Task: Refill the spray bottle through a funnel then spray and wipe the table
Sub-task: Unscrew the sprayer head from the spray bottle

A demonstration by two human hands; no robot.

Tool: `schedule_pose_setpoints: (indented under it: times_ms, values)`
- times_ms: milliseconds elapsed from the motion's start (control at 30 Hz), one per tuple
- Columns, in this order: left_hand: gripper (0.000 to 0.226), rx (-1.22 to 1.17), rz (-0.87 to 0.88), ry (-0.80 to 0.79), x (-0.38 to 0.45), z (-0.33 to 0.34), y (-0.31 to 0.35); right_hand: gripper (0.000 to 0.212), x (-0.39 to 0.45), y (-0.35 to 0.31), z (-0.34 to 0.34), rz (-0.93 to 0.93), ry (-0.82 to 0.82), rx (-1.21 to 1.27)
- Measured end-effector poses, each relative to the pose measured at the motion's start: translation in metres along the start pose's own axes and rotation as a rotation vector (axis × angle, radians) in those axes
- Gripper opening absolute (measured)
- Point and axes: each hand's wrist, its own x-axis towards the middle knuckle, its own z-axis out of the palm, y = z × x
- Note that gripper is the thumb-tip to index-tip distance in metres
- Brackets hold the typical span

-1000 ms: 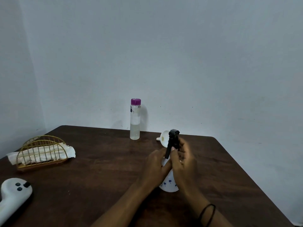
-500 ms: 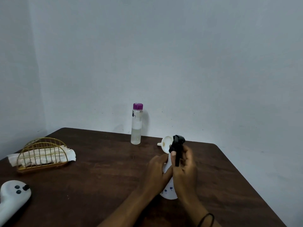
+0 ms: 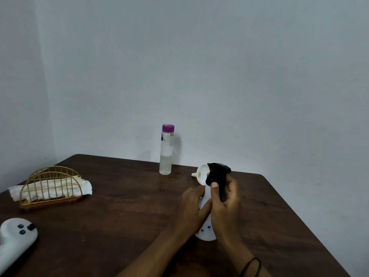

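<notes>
A white spray bottle (image 3: 206, 232) with small blue prints stands on the dark wooden table (image 3: 123, 212). My left hand (image 3: 192, 208) grips its white body. My right hand (image 3: 226, 204) is curled round the black trigger head (image 3: 217, 172) on top, thumb on its near side. A white funnel (image 3: 201, 173) lies on its side just behind the bottle. Farther back near the wall stands a clear bottle (image 3: 166, 156) with a purple cap, about half full of clear liquid.
At the left, a gold wire holder (image 3: 50, 188) contains white paper napkins. A white controller (image 3: 15, 238) with dark buttons lies at the front left. The table's right edge runs diagonally close to my right arm. Walls close off the back and left.
The black trigger head has turned in my right hand, its nozzle now pointing right. The view has shifted slightly; both hands stay on the spray bottle.
</notes>
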Motion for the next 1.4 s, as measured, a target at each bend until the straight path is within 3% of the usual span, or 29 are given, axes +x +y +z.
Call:
schedule_pose_setpoints:
  times_ms: [167,300,533,633,767,933,1067,1133,1267,1400]
  values:
    - [0.021,0.035,0.002,-0.028,0.000,-0.002,0.000,0.025,0.000,-0.002,0.002,0.016,-0.030,-0.016]
    - [0.020,0.043,0.008,-0.024,0.000,-0.002,0.001,0.020,0.003,0.005,0.001,-0.013,0.033,-0.096]
    - [0.047,0.073,-0.012,-0.014,0.002,-0.001,-0.002,0.025,0.004,-0.001,0.000,0.010,0.036,-0.003]
    - [0.041,0.063,-0.007,-0.011,0.001,-0.001,-0.002,0.016,0.003,-0.001,-0.001,0.014,0.013,-0.028]
    - [0.020,0.079,0.029,-0.018,0.001,-0.002,0.000,0.025,0.002,-0.003,0.002,0.030,-0.016,-0.013]
    - [0.035,0.073,0.002,-0.030,0.003,-0.002,0.000,0.011,0.006,-0.001,0.000,0.028,0.019,-0.085]
    - [0.051,0.143,0.003,-0.029,0.002,-0.003,0.001,0.027,0.005,-0.004,-0.001,0.077,0.017,0.008]
    - [0.048,0.158,-0.002,-0.023,0.001,-0.002,0.001,0.019,0.003,-0.005,-0.002,0.081,-0.002,0.001]
    - [0.016,0.185,0.029,-0.041,0.001,-0.004,0.000,0.017,0.003,-0.008,0.001,0.063,-0.043,-0.031]
    - [0.032,0.171,0.015,-0.025,0.002,-0.004,0.003,0.010,0.008,-0.005,0.000,0.066,0.012,-0.060]
